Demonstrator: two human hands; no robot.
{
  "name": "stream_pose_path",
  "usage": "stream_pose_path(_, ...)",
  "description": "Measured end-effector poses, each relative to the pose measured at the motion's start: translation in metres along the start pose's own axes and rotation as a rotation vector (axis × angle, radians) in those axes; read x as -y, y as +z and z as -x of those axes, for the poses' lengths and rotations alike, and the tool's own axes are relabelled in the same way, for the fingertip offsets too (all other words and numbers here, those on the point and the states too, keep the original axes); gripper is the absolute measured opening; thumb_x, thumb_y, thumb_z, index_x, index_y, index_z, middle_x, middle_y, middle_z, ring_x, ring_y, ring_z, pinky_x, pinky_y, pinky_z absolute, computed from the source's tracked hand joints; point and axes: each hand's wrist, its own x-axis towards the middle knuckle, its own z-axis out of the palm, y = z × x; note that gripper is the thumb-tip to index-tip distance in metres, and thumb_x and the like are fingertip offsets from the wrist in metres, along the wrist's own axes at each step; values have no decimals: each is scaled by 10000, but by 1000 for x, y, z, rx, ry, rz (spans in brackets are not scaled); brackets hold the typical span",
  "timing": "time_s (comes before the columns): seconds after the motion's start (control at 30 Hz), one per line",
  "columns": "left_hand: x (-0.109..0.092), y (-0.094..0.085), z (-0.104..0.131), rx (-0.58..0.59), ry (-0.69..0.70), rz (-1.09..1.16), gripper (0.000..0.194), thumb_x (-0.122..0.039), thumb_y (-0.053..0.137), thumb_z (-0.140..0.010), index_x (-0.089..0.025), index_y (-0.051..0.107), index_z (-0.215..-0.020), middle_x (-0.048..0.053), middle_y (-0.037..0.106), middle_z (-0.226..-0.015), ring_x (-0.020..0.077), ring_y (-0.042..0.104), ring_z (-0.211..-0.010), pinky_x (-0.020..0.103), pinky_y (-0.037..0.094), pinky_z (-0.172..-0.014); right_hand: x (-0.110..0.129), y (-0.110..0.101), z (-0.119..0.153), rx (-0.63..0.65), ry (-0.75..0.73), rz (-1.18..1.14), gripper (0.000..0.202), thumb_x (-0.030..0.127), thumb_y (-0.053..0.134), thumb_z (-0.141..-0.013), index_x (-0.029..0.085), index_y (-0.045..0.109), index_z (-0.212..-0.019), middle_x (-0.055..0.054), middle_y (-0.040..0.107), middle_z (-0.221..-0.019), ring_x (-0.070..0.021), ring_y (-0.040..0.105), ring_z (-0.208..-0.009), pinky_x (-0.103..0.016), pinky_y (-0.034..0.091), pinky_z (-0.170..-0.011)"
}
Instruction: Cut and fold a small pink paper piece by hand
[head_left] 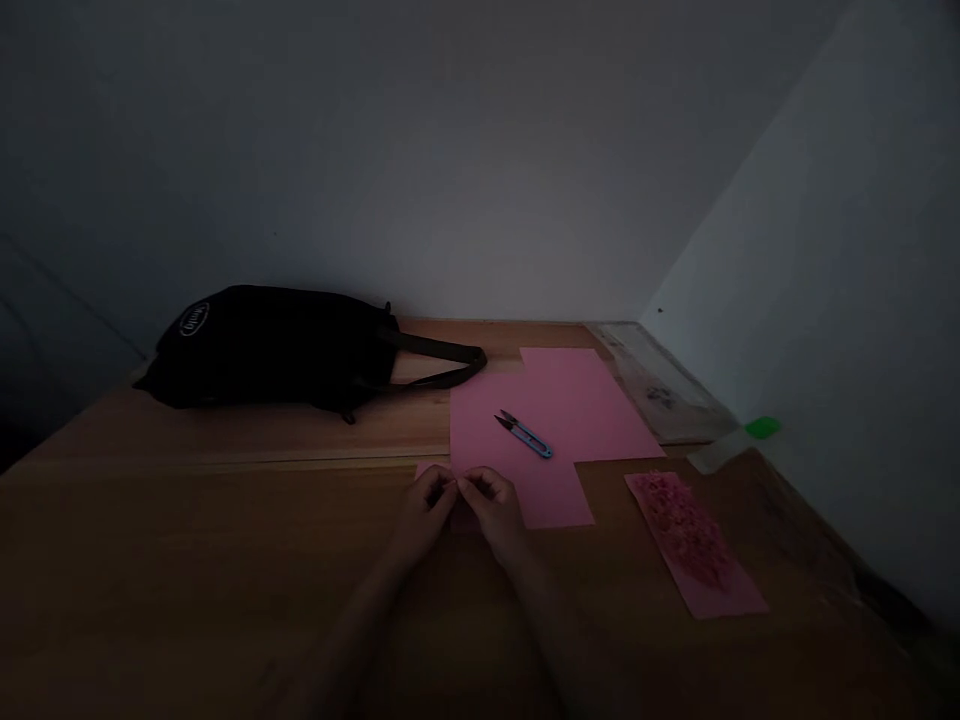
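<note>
My left hand (pixel 424 512) and my right hand (pixel 495 510) meet fingertip to fingertip above the near edge of the pink paper (pixel 559 500). Both are closed in a pinch. A tiny pinkish bit seems to show between the fingertips, too small and dark to make out. Just beyond them, a pair of thread snips (pixel 534 441) with a blue handle lies on the pink sheets, blades pointing away to the left. To the right, a pile of pink shreds (pixel 686 530) rests on a smaller pink paper piece (pixel 724 600).
A black bag (pixel 277 345) lies on its side at the back left, its strap (pixel 442 348) reaching the paper. Clear plastic (pixel 660 390) and a bright green item (pixel 763 428) are by the right wall. The wooden table (pixel 225 560) meets the back wall (pixel 480 180). Lighting is dim.
</note>
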Motion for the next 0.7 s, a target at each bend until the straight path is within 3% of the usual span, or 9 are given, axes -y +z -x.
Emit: stream_pose_path(0.7,-1,0,1,6,-7,-12,182,-331,463,-815,-172,531,-758,-6,538,-713,125,497,-663,234,400,-615,-1,0,0,-19,12,6,176,339,603,-692,164,608,-677,14,583,-633,-120,511,-621,-236,404,-613)
